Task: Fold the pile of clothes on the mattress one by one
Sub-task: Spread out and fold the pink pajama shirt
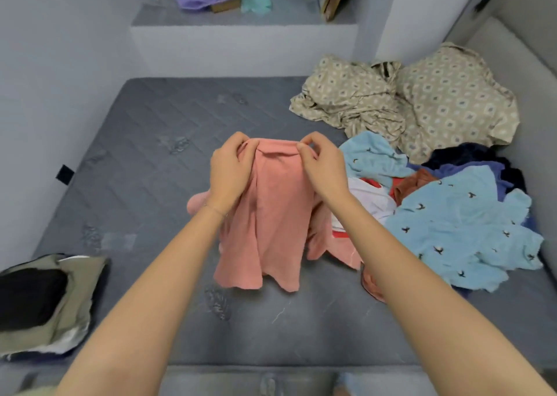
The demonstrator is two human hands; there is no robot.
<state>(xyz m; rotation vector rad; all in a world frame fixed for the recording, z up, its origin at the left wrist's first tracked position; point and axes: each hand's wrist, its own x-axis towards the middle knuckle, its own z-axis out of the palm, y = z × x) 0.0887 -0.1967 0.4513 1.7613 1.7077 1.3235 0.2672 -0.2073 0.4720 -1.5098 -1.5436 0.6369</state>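
At the near left corner of the mattress (pixel 144 190) sits a small stack of folded clothes (pixel 45 302), olive and black, which I take to be the finished ones.

Toward the middle, the left hand (pixel 232 169) has its fingers curled over the top edge of a pink garment (pixel 271 220), bunching the cloth in its grip. The garment hangs lifted from there, its lower hem drooping onto the mattress and one part trailing off to the left. Just beside it, the right hand (pixel 322 166) pinches the same top edge between thumb and fingertips. The two hands are near each other, so the cloth between them puckers instead of lying taut.

To do this step well, I'd say the hands should slide apart along that edge until they reach its two corners. A shake would let the garment hang flat, and then it can be laid on the open stretch of mattress in front. Otherwise creases get folded in.

Along the right edge lies the pile of clothes (pixel 452 214), a light blue bird-print piece on top, close against the pink one. Beyond it, in the far right corner, is a crumpled beige patterned sheet (pixel 422 103).
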